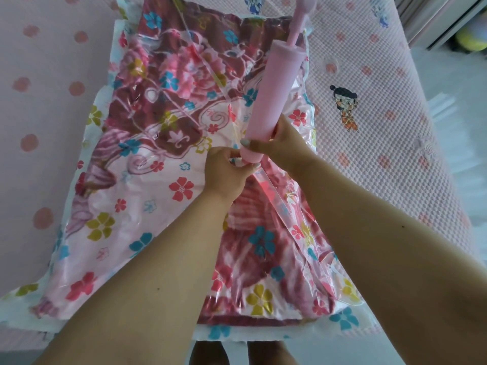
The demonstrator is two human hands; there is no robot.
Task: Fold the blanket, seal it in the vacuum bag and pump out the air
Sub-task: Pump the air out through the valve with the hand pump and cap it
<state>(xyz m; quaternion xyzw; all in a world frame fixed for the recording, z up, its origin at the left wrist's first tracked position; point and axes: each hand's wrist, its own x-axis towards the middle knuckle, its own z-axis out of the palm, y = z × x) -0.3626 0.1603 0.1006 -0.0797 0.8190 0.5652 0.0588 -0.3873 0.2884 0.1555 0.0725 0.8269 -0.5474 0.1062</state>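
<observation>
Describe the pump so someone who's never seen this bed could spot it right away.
Start at the flowered vacuum bag spread over the pink bed, with the blanket inside. Near the bag's middle, both hands meet: the left hand pinches the plastic at the pump's base, and the right hand grips its barrel. It is the only plain pink tube, standing tilted off the bag.

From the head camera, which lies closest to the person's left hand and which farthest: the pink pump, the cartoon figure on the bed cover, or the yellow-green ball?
Measured from the left hand:
1. Pink pump: its base sits right at the fingertips, slightly to the right.
2. Cartoon figure: printed on the bed cover, off to the right past the vacuum bag.
3. Yellow-green ball: far upper right, beyond the bed.
</observation>
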